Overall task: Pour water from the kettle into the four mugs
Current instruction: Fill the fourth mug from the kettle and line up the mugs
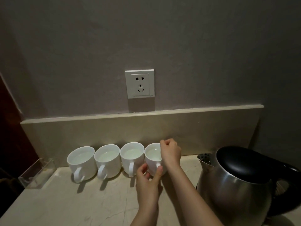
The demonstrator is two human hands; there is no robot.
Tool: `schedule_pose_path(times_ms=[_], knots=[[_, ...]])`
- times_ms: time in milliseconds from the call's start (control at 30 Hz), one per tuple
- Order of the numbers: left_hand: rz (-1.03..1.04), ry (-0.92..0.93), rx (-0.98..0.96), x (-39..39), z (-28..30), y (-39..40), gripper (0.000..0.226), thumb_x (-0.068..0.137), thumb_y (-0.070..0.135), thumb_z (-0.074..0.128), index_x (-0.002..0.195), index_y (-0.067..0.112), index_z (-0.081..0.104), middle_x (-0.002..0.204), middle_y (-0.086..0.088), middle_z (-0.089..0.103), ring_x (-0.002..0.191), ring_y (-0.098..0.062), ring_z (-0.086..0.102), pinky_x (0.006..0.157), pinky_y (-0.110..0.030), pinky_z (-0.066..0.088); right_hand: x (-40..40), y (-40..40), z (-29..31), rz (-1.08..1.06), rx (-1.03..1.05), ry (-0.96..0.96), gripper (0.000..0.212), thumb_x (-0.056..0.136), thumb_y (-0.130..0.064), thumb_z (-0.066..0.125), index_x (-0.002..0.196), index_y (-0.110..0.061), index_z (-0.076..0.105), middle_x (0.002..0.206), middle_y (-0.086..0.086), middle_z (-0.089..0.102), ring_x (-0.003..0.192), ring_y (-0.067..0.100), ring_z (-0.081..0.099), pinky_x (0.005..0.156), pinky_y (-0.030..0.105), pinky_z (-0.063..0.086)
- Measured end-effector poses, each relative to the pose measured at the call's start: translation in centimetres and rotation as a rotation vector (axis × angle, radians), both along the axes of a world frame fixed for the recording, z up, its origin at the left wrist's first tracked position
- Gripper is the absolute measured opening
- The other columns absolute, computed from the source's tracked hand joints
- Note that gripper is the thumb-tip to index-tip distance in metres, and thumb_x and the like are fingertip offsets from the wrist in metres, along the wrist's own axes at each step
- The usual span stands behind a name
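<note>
four white ceramic mugs (117,160): row at frame centre, each holding water | rightmost white mug (154,158): left hand (149,180) fingers pinched on its handle; right hand (171,152) curled closed at its rim | stainless steel kettle with black lid (241,185): upright, lower right, on beige stone counter (65,206)

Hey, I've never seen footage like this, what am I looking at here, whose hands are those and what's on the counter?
This is one picture from a camera worn on a person's head, looking down at their own bare hands. No machine is involved. On the pale stone counter four white mugs stand in a row against the back edge, each with water in it. The left hand touches the front of the rightmost mug near its handle; the right hand rests loosely closed at that mug's rim. A steel kettle with a black lid stands to the right, untouched. A clear plastic tray sits at the left, and a wall socket is above.
</note>
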State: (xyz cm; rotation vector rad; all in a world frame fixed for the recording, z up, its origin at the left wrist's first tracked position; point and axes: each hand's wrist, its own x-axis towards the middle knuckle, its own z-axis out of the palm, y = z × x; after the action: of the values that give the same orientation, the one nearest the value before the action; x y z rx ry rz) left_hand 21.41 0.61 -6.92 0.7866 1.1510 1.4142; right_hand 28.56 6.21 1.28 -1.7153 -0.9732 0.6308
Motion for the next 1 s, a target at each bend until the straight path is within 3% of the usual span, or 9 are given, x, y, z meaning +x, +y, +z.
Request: schedule_pose_path(times_ms=[267,433,533,667,1000], knots=[[0.019,-0.007,0.01,0.3,0.0,0.8,0.067,0.038,0.064,0.081,0.095,0.049,0.051,0.11,-0.003,0.069,0.109,-0.034,0.063,0.067,-0.039,0.05,0.1,1.0,-0.2,-0.027,-0.001,-0.014,0.017,0.088,-0.021,0.047,0.083,-0.008,0.057,0.097,0.017,0.066,0.096,0.034,0.056,0.072,0.03,0.035],[0.023,0.033,0.027,0.3,0.1,0.9,0.071,0.034,0.073,0.078,0.096,0.05,0.05,0.111,-0.003,0.069,0.11,-0.034,0.063,0.086,-0.052,0.05,0.1,1.0,-0.1,-0.02,-0.004,-0.016,0.017,0.089,-0.021,0.047,0.079,-0.009,0.053,0.097,0.016,0.066,0.098,0.034,0.056,0.076,0.032,0.038],[0.012,0.016,0.022,0.4,0.4,0.9,0.065,0.042,0.066,0.08,0.098,0.048,0.051,0.114,-0.003,0.068,0.111,-0.033,0.062,0.085,-0.052,0.05,0.2,1.1,0.2,-0.01,-0.016,-0.011,0.017,0.089,-0.022,0.048,0.079,-0.009,0.052,0.102,0.017,0.065,0.101,0.034,0.056,0.08,0.033,0.04],[-0.015,0.023,0.011,0.4,-0.3,1.3,0.069,0.045,0.07,0.078,0.103,0.045,0.05,0.117,0.001,0.068,0.115,-0.032,0.06,0.097,-0.061,0.043,-0.1,1.4,0.0,0.018,-0.034,-0.026,0.018,0.088,-0.024,0.049,0.086,-0.007,0.056,0.106,0.017,0.063,0.104,0.034,0.055,0.087,0.035,0.041],[-0.009,0.148,0.025,0.1,0.7,1.6,0.065,0.05,0.064,0.073,0.101,0.029,0.052,0.11,-0.006,0.067,0.103,-0.026,0.065,0.09,-0.053,0.051,-0.9,-0.2,0.8,0.038,-0.046,-0.017,0.03,0.087,-0.024,0.05,0.108,-0.002,0.051,0.122,0.018,0.051,0.115,0.035,0.048,0.095,0.037,0.039]])
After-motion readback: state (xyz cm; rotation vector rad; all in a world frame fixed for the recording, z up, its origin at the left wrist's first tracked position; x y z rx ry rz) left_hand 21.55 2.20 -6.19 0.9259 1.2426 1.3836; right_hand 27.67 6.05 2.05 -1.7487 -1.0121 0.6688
